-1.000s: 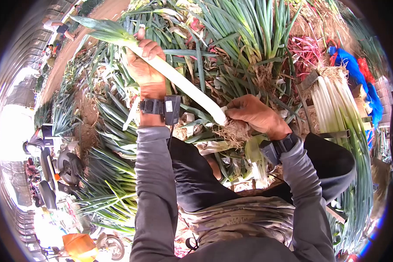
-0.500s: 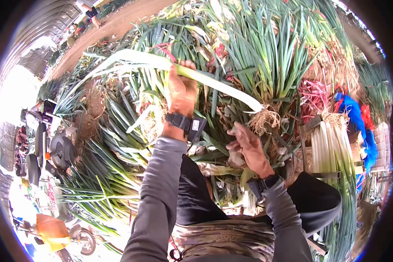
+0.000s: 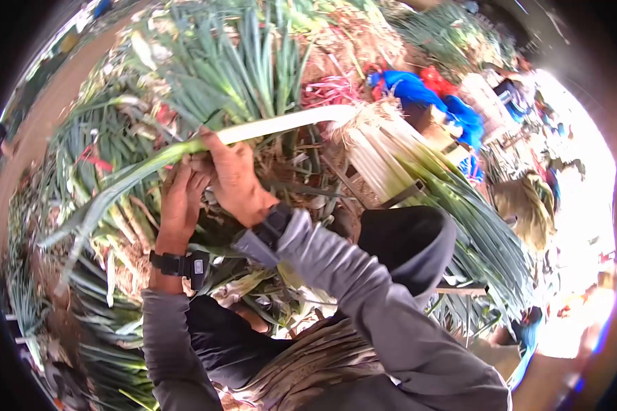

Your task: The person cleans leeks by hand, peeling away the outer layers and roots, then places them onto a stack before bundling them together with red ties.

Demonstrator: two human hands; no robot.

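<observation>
My right hand (image 3: 236, 179) is closed around the middle of one long leek (image 3: 274, 125), its thumb over the stalk. The white stem points right and its root end overlaps the roots of a stacked row of leeks (image 3: 384, 161). Green leaves trail down to the left. Just left of the right hand, my left hand (image 3: 179, 195) is raised beneath the leek with its fingers curled together; what they pinch is hidden. Both wrists carry dark straps with small devices.
Heaped leeks (image 3: 233, 75) spread ahead and to the left. Red strips (image 3: 329, 91) lie beyond the stacked row, beside blue material (image 3: 408, 89) and a red bag (image 3: 437, 81). My bent knee (image 3: 418, 236) is close to the row. A dirt path (image 3: 55, 103) runs at far left.
The view has swung right. The leek has passed from my left hand's grip to my right hand's, and its root end is now over the stacked row. My hands have come together.
</observation>
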